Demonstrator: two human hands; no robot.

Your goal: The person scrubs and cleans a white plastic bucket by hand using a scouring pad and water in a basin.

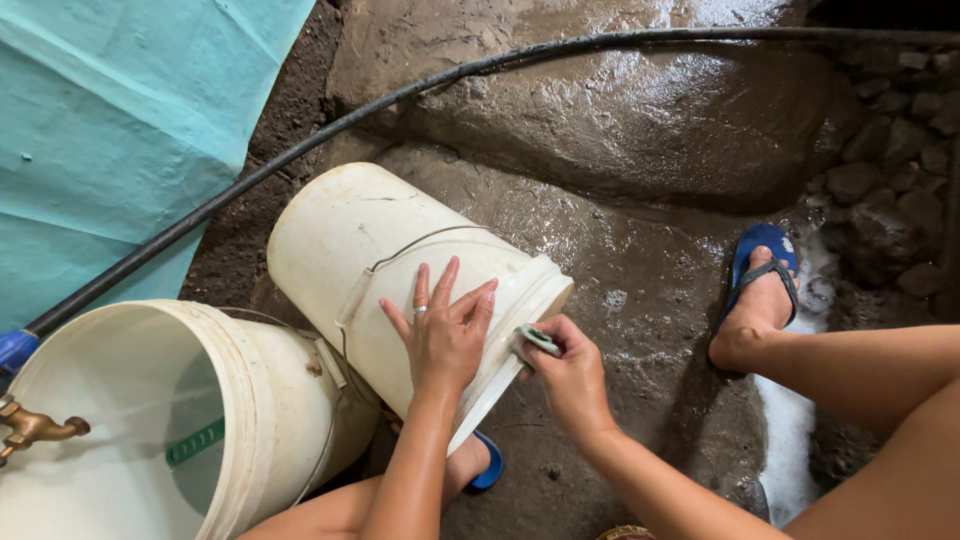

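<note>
A white plastic bucket [350, 250] lies tilted on its side on the wet ground, its rim toward the lower right. My left hand [443, 330] rests flat on its wall, fingers spread, a ring on one finger. My right hand [570, 375] grips a small scrub pad [537, 340] and presses it against the bucket near the rim. The bucket's wire handle hangs loose across its side.
A second white bucket [250, 400] stands upright at lower left under a brass tap [35, 428]. A black hose [300, 145] runs diagonally across wet rock [620, 110]. A teal tarp [110, 120] hangs at left. My foot in a blue sandal [760, 290] is planted at right beside foamy water [790, 440].
</note>
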